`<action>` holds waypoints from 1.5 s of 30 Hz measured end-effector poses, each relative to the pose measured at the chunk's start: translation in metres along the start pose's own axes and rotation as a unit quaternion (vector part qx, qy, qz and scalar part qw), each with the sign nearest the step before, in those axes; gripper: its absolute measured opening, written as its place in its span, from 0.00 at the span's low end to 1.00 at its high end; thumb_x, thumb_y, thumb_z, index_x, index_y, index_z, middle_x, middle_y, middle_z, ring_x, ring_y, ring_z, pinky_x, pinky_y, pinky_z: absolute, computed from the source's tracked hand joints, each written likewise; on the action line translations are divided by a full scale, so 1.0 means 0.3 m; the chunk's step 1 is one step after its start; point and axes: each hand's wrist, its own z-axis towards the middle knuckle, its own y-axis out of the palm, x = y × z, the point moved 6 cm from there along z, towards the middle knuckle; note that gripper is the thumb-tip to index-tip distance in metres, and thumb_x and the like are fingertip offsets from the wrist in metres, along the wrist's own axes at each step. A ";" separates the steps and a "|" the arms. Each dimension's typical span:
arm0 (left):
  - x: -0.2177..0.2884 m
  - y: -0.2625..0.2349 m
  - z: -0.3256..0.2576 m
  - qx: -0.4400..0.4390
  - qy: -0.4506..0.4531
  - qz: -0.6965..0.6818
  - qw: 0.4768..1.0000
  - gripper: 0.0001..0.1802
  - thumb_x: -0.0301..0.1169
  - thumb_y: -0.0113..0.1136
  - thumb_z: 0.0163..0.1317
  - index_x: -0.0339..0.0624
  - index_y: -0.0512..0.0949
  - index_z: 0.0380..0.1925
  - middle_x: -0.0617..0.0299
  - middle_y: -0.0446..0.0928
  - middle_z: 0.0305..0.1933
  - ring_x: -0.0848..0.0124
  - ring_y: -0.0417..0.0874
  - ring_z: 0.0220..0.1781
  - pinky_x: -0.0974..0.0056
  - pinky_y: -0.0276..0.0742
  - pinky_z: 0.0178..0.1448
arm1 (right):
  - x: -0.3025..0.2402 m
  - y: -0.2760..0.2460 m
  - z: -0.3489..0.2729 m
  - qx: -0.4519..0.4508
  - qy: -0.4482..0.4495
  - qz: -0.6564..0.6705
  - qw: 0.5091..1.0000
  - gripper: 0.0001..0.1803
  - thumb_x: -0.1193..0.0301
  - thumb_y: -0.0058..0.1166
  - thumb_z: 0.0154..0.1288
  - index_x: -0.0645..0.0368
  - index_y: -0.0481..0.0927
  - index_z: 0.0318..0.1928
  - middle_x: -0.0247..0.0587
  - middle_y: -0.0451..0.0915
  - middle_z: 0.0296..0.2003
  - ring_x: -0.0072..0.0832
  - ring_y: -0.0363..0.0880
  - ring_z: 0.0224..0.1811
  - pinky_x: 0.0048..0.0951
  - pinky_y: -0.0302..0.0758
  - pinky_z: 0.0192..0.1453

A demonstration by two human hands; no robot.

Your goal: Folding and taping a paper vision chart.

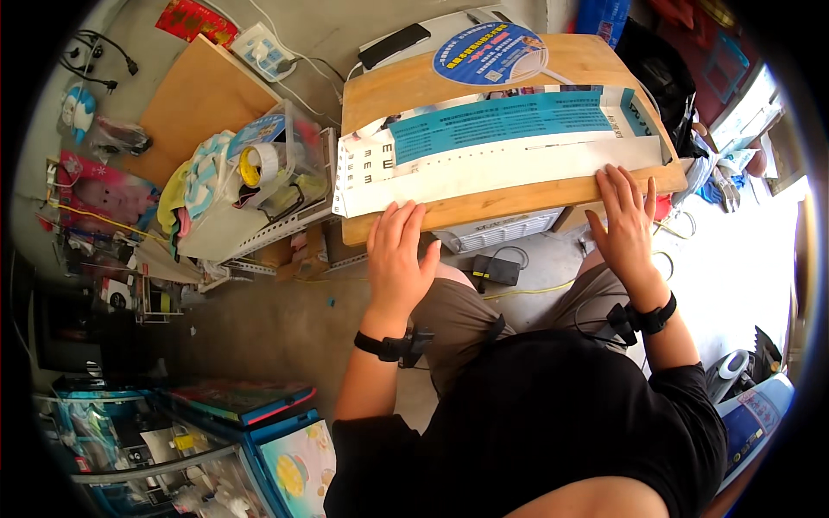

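Note:
A long sheet of printed paper, folded into a shallow open tray with upright sides, lies on a small wooden table. White shows on its front wall and an eye-chart print at its left end, while the inner face is blue with rows of text. At the near left edge, my left hand rests with fingers stretched onto the white wall. My right hand lies spread at the near right part of the same wall. Neither hand grips anything. Each wrist wears a black strap.
Behind the paper lie a round blue hand fan and a black phone. Left of the table stands a shelf with a clear plastic bin and a tape roll. A black adapter sits on the floor below.

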 end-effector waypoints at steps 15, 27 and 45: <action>-0.042 -0.024 -0.019 -0.025 -0.008 0.013 1.000 0.31 0.37 0.66 0.53 0.46 0.75 0.59 0.62 0.72 0.66 0.53 0.67 0.69 0.47 0.53 0.72 | 0.006 0.008 -0.003 0.001 0.003 -0.007 1.000 0.37 0.70 0.65 0.53 0.56 0.69 0.65 0.39 0.68 0.64 0.37 0.63 0.70 0.55 0.45 0.77; -0.079 -0.041 -0.040 -0.014 -0.034 0.067 0.997 0.32 0.40 0.67 0.52 0.44 0.75 0.59 0.60 0.73 0.64 0.55 0.66 0.70 0.48 0.53 0.71 | 0.001 0.008 -0.001 -0.006 0.004 -0.006 1.000 0.36 0.70 0.65 0.53 0.56 0.69 0.65 0.38 0.69 0.64 0.37 0.63 0.69 0.55 0.45 0.77; -0.100 -0.026 -0.054 -0.029 -0.069 0.096 0.993 0.38 0.43 0.69 0.52 0.45 0.70 0.63 0.56 0.68 0.66 0.56 0.66 0.69 0.46 0.54 0.69 | 0.016 -0.014 0.001 0.010 0.023 0.023 0.999 0.33 0.66 0.66 0.52 0.55 0.72 0.61 0.38 0.70 0.60 0.36 0.64 0.68 0.62 0.48 0.74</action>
